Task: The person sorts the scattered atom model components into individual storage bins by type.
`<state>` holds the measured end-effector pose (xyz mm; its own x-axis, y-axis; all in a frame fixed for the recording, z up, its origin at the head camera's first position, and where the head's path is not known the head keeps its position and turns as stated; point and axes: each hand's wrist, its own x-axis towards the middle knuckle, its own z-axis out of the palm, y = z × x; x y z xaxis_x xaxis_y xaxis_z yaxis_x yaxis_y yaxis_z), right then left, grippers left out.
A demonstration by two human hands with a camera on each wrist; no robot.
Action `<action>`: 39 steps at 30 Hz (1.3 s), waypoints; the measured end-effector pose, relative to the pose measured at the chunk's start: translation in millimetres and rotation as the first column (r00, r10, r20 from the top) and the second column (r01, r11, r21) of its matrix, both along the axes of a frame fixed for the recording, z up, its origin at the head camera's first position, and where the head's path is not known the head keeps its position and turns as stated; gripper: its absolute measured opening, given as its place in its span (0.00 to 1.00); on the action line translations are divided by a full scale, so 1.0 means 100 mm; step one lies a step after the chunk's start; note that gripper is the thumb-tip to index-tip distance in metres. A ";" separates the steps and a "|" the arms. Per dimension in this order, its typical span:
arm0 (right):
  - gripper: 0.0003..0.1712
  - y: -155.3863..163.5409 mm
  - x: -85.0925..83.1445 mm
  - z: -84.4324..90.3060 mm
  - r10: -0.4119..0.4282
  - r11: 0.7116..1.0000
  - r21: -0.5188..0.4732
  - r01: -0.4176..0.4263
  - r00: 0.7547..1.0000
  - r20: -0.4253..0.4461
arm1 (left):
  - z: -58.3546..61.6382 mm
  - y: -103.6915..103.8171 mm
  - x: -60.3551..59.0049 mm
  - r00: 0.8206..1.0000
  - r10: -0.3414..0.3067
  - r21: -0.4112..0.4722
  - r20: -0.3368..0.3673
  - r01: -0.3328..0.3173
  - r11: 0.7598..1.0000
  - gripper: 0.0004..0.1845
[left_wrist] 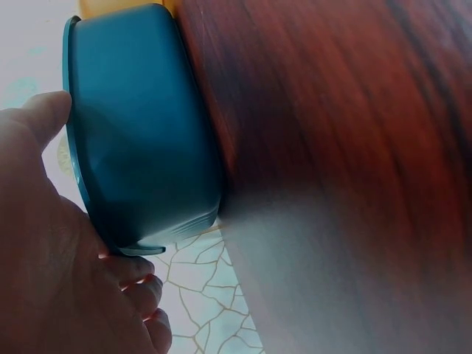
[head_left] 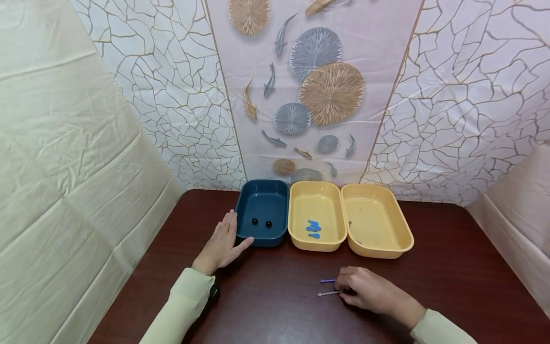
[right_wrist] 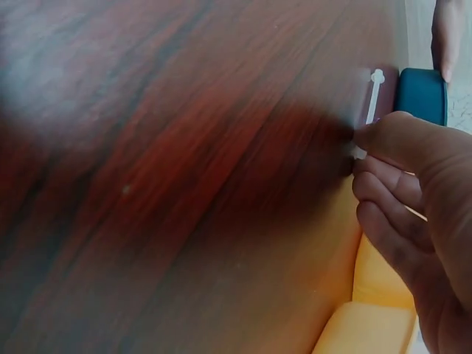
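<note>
My left hand [head_left: 221, 243] rests against the left side of a dark blue tray [head_left: 262, 241], fingers straight and thumb touching the near rim. Inside that tray lie two small black balls. My right hand [head_left: 371, 291] is low over the table, its thumb and fingertips pinching one end of a thin white stick [right_wrist: 374, 96] with a knobbed tip. Just behind it a similar purple stick [head_left: 328, 281] sticks out from beside the fingers; whether they touch it is hidden.
A yellow tray [head_left: 315, 246] beside the blue one holds several small blue flat pieces [head_left: 313, 225]. Another yellow tray [head_left: 380, 252] stands to its right, with tiny dark bits by its left wall. Patterned cloth [head_left: 180, 95] hangs behind the brown table [head_left: 275, 296].
</note>
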<state>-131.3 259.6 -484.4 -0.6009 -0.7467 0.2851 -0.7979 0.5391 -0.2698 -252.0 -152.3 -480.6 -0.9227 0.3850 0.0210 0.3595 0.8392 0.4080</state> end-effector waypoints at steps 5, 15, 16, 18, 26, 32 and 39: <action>0.14 -0.03 0.00 -0.01 -0.012 1.000 0.015 0.012 1.000 -0.016 | 0.00 0.00 0.01 1.000 0.001 0.003 -0.007 -0.001 1.000 0.55; 0.16 0.02 0.00 0.14 -0.029 0.999 0.037 0.031 0.998 -0.050 | 0.02 0.02 0.01 1.000 -0.003 -0.015 -0.006 0.003 1.000 0.55; 0.16 0.03 0.00 0.17 -0.032 0.999 0.040 0.034 0.997 -0.066 | 0.02 0.02 0.01 1.000 -0.002 -0.019 -0.009 0.002 1.000 0.55; 0.16 0.06 -0.01 0.24 -0.033 0.999 0.041 0.037 0.995 -0.090 | 0.03 0.02 0.01 1.000 -0.002 -0.023 -0.014 0.002 1.000 0.54; 0.18 0.19 -0.10 0.56 -0.016 0.999 0.038 0.023 0.984 -0.179 | 0.08 0.00 0.01 1.000 -0.001 -0.056 -0.016 0.000 0.998 0.54; 0.21 0.28 -0.17 0.84 -0.017 1.000 0.016 0.021 0.975 -0.223 | 0.11 -0.02 -0.01 1.000 -0.001 -0.057 -0.014 0.000 0.998 0.54; 0.19 0.41 -0.23 1.14 -0.081 0.994 0.062 0.092 0.983 -0.167 | 0.09 -0.02 -0.05 1.000 -0.004 -0.081 -0.026 0.002 0.997 0.54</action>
<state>-153.9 300.2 -370.6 -0.6132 -0.7154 0.3350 -0.7779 0.6206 -0.0986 -257.0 -154.0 -471.4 -0.9212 0.3889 0.0135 0.3713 0.8680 0.3297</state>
